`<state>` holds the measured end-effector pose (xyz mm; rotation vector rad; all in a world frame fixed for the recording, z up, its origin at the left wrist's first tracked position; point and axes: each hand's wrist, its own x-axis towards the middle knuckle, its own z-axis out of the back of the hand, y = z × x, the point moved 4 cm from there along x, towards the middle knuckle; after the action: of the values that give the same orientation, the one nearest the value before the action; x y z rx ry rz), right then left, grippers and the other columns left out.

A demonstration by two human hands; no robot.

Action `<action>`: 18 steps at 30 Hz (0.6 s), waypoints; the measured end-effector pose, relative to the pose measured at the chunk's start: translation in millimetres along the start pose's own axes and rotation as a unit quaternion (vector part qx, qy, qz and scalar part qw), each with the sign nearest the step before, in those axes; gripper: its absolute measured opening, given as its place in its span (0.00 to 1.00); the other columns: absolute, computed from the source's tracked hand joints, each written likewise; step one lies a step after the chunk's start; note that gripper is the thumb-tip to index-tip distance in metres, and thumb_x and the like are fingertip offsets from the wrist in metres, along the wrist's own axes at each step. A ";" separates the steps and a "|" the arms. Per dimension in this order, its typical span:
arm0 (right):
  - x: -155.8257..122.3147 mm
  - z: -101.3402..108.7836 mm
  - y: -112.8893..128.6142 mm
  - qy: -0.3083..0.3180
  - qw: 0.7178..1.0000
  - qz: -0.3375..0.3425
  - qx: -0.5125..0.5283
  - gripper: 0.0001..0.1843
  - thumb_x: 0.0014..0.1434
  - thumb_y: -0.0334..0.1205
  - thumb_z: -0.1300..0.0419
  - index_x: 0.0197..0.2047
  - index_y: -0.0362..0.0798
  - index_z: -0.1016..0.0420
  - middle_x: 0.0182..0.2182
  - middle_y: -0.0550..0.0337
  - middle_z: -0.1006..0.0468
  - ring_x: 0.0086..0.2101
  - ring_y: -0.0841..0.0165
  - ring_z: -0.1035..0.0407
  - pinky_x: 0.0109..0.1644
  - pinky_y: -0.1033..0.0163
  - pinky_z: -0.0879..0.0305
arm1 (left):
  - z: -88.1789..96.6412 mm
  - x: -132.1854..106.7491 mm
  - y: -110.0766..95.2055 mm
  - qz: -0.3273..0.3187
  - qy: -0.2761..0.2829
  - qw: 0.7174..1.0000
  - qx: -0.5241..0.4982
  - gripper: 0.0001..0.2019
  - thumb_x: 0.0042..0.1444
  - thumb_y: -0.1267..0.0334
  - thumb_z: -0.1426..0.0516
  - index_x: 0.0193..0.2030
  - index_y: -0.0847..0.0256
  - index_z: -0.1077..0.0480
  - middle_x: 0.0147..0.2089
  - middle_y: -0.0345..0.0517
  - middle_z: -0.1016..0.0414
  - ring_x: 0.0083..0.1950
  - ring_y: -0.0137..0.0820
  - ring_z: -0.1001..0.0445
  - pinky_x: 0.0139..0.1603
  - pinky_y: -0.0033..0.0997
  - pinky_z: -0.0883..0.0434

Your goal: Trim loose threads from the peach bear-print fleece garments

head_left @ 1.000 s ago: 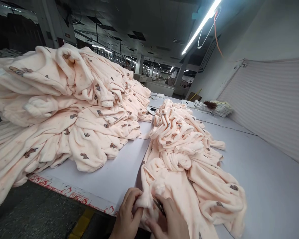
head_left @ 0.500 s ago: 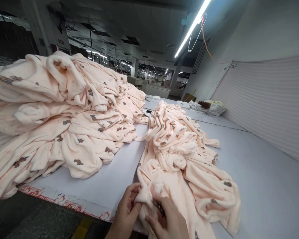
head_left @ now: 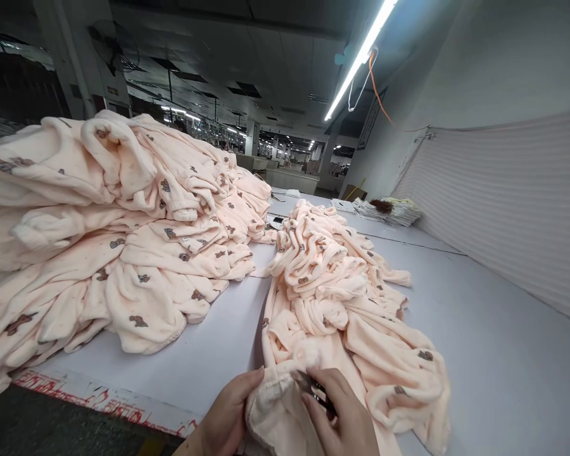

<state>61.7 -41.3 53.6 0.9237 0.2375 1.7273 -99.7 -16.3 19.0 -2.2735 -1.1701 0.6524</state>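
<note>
A peach fleece garment (head_left: 285,415) with small brown prints lies at the near edge of the white table (head_left: 209,354). My left hand (head_left: 225,415) is closed on its folded edge from the left. My right hand (head_left: 342,415) presses on it from the right, fingers curled round a small dark metal tool (head_left: 316,387) that looks like thread snips. The garment is the near end of a loose heap of the same fleece pieces (head_left: 332,285) running away from me.
A much taller pile of the same peach garments (head_left: 114,221) fills the left of the table and hangs over its edge. Far back lies a stack of pale folded cloth (head_left: 389,210). A ribbed wall panel (head_left: 513,202) runs along the right.
The garment's edge has been folded up and toward me, showing its paler inside. Both hands shifted slightly lower and right, and the view tilted down a little.
</note>
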 end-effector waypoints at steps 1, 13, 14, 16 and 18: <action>-3.8 0.6 1.8 -0.010 0.999 0.021 -0.027 0.14 0.62 0.43 0.47 0.49 0.55 0.28 0.41 0.57 0.23 0.38 0.64 0.26 0.38 0.65 0.30 | -1.4 -0.4 -0.3 -0.003 0.000 1.000 0.013 0.15 0.58 0.59 0.44 0.43 0.68 0.22 0.39 0.54 0.19 0.45 0.42 0.23 0.51 0.37 0.32; -0.6 12.5 8.6 0.016 0.992 0.084 -0.098 0.14 0.64 0.42 0.49 0.49 0.54 0.26 0.39 0.57 0.21 0.36 0.64 0.25 0.37 0.62 0.29 | -16.8 -4.7 -3.2 -0.038 0.032 0.998 0.043 0.13 0.60 0.62 0.46 0.43 0.68 0.22 0.39 0.53 0.19 0.43 0.39 0.24 0.51 0.36 0.33; -1.0 13.0 8.3 0.015 0.992 0.084 -0.090 0.13 0.64 0.42 0.49 0.48 0.54 0.26 0.39 0.57 0.21 0.36 0.65 0.25 0.37 0.64 0.29 | -17.6 -4.6 -3.0 -0.041 0.035 0.998 0.046 0.13 0.60 0.63 0.45 0.42 0.68 0.22 0.39 0.53 0.19 0.44 0.39 0.24 0.51 0.36 0.33; -1.7 14.8 8.9 0.013 0.992 0.091 -0.085 0.13 0.63 0.43 0.48 0.48 0.55 0.26 0.38 0.59 0.21 0.35 0.66 0.24 0.35 0.65 0.29 | -19.2 -4.4 -1.3 -0.033 0.041 0.997 0.052 0.13 0.60 0.62 0.45 0.42 0.68 0.22 0.39 0.54 0.19 0.43 0.39 0.24 0.51 0.36 0.33; -1.8 17.3 10.9 0.011 0.989 0.102 -0.106 0.14 0.62 0.43 0.45 0.50 0.55 0.27 0.39 0.60 0.20 0.35 0.66 0.24 0.35 0.65 0.29 | -20.8 -4.4 0.8 -0.025 0.047 0.997 0.056 0.14 0.59 0.61 0.45 0.43 0.68 0.22 0.39 0.55 0.19 0.43 0.40 0.24 0.50 0.37 0.33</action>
<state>65.7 -51.9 70.7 0.7940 -0.0294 1.9087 -88.7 -24.8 35.2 -2.1509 -1.1134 0.5706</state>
